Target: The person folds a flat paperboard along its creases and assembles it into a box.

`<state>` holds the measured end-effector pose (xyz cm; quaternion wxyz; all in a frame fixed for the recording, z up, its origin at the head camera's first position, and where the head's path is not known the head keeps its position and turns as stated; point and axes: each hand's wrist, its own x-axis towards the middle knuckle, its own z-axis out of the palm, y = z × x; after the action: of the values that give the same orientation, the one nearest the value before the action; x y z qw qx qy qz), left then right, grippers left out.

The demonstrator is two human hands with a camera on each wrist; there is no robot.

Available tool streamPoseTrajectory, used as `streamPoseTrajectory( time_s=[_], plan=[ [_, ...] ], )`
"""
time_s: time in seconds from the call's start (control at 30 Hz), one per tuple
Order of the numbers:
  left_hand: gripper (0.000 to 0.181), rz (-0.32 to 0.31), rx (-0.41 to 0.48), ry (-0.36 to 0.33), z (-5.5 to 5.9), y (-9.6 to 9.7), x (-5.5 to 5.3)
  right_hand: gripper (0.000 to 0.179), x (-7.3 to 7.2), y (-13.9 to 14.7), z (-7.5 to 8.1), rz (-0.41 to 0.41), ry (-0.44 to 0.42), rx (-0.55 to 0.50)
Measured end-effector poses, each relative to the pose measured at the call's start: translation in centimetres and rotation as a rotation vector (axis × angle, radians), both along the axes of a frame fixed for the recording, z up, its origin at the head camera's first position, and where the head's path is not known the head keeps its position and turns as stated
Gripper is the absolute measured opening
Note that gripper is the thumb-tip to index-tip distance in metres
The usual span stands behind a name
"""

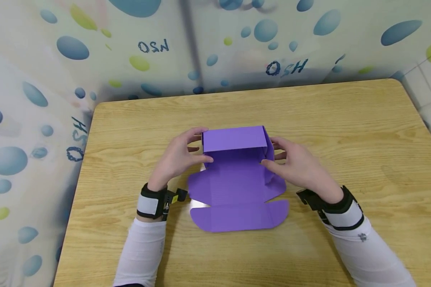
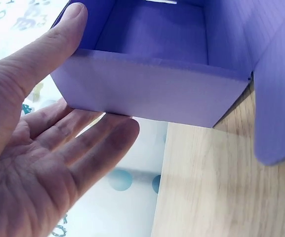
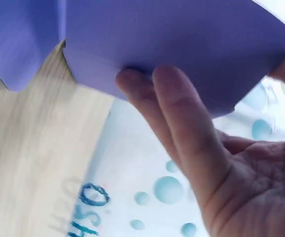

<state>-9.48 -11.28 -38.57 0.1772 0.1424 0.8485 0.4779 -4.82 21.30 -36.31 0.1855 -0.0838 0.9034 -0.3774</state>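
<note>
A purple cardboard box [image 1: 234, 138] is partly folded up on the table, its raised section at the back. Toward the person, its front panel and side flaps [image 1: 238, 217] lie spread out. My left hand [image 1: 176, 156] grips the left side wall [image 2: 147, 91], thumb over its edge and fingers along the outside. At the right, my right hand [image 1: 299, 164] holds the other side, with its thumb at the inner edge. Two of its fingertips press the outer face of the right wall [image 3: 182, 39] in the right wrist view; the thumb is mostly hidden there.
The wooden table [image 1: 352, 131] extends well past the box on both sides. A wall covering [image 1: 215, 44] with blue and green spots stands right behind the table's back edge and continues along the left. Each wrist wears a strapped camera [image 1: 181, 195].
</note>
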Motion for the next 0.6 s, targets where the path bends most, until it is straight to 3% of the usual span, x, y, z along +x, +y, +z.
streamPoseTrajectory(
  time_s=[0.27, 0.6],
  plan=[
    [0.078, 0.000, -0.001, 0.016, -0.1, 0.2, 0.1, 0.068, 0.1, 0.1, 0.0, 0.029, -0.032, -0.044],
    [0.080, -0.009, -0.002, 0.022, -0.2, 0.0, 0.0, 0.059, -0.3, 2.0, 0.0, 0.233, -0.027, -0.137]
  ],
)
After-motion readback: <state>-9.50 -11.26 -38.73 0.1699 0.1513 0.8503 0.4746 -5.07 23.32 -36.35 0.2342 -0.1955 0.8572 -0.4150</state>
